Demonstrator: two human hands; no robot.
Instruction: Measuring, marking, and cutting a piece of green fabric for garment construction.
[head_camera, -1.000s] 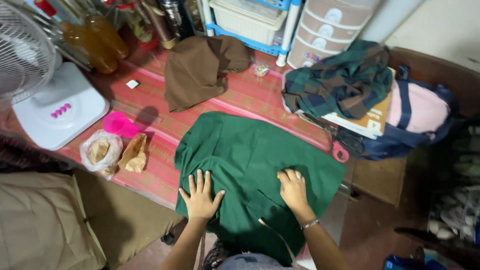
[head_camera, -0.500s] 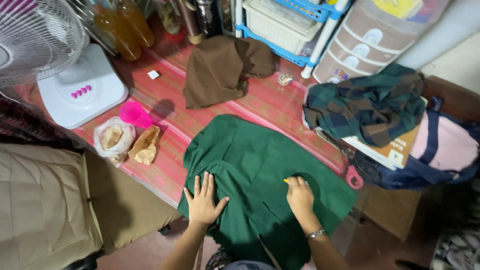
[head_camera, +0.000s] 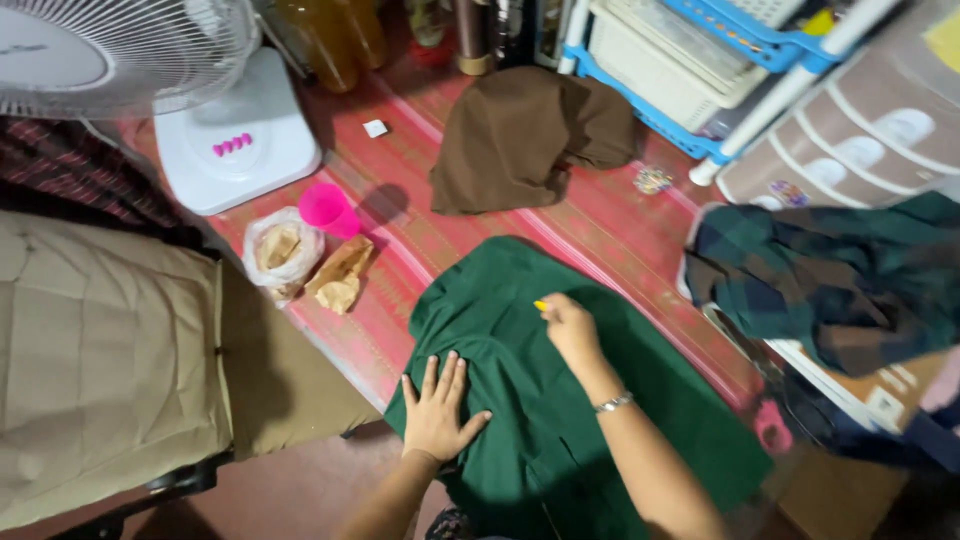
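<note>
Right hand (head_camera: 570, 325) grip, perhaps yellow chalk (head_camera: 541, 306)

White fan (head_camera: 150, 90), pink cup (head_camera: 325, 208), brown cloth (head_camera: 515, 135), possibly snack bags (head_camera: 300, 262)

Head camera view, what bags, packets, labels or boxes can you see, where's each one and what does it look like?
Clear plastic bag: beside the fan base, rounded, holding tan pieces.
Brown paper bag: right of it, crumpled, on the red mat.
White square tag: near the fan base, small and flat.
Cardboard box: right edge, under plaid cloth, with a white label.
</note>
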